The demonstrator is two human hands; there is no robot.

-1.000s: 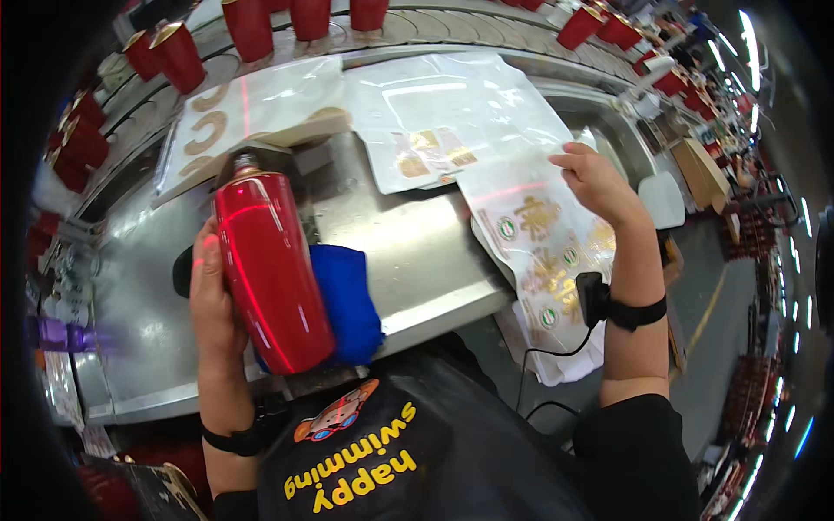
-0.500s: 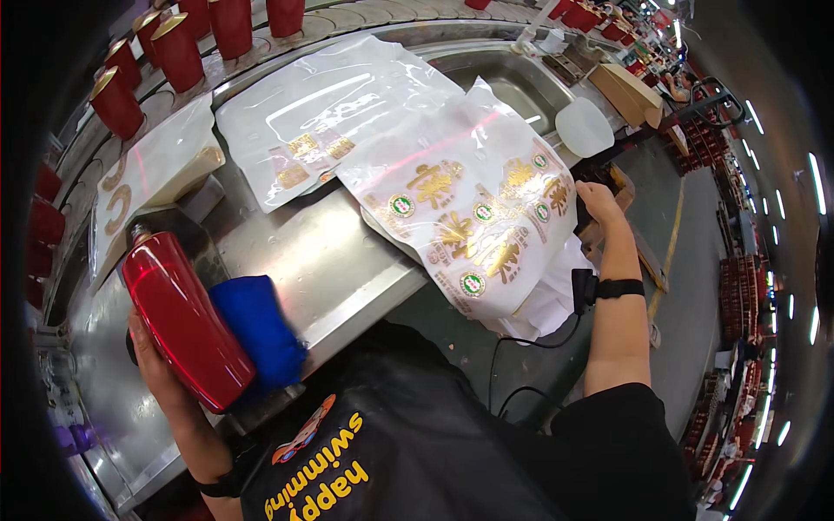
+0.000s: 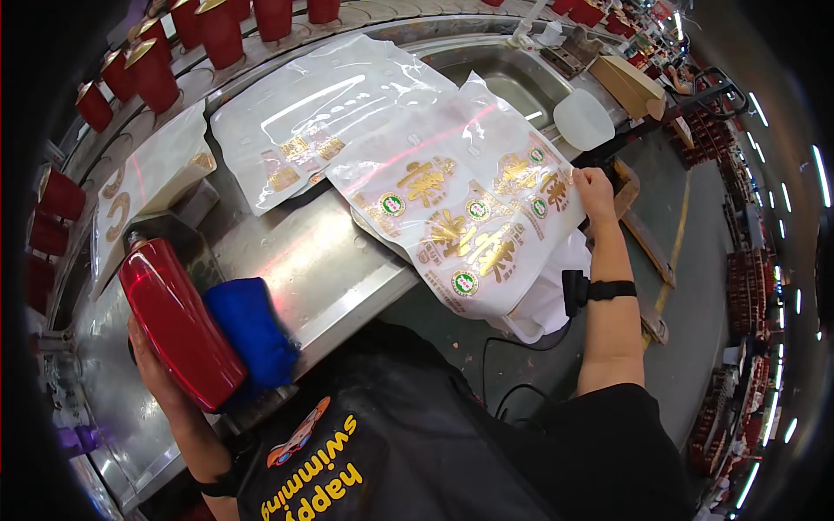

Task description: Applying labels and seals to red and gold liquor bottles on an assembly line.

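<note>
At the left, my left hand [image 3: 155, 369] is wrapped round a glossy red bottle [image 3: 181, 323], which is tilted with its narrow neck pointing away from me. Its fingers are partly hidden behind the bottle. A blue cloth [image 3: 254, 334] lies against the bottle's right side. My right hand [image 3: 594, 193] is closed at the right edge of a clear printed decal sheet [image 3: 460, 148] with gold characters and green round marks. That sheet lies over white sheets, and its near part hangs past the metal table's edge.
Another clear sheet [image 3: 287, 113] lies on the metal table [image 3: 304, 269], and a white sheet stack [image 3: 143, 187] sits to its left. Beyond are a sink [image 3: 486, 74], a white plastic tub [image 3: 584, 120] and a conveyor with red containers [image 3: 217, 36]. A wooden pallet [image 3: 650, 239] stands at right.
The red containers on the conveyor have shifted position. My right hand is still at the sheet's edge, with the view slightly shifted; my left hand still holds the bottle.
</note>
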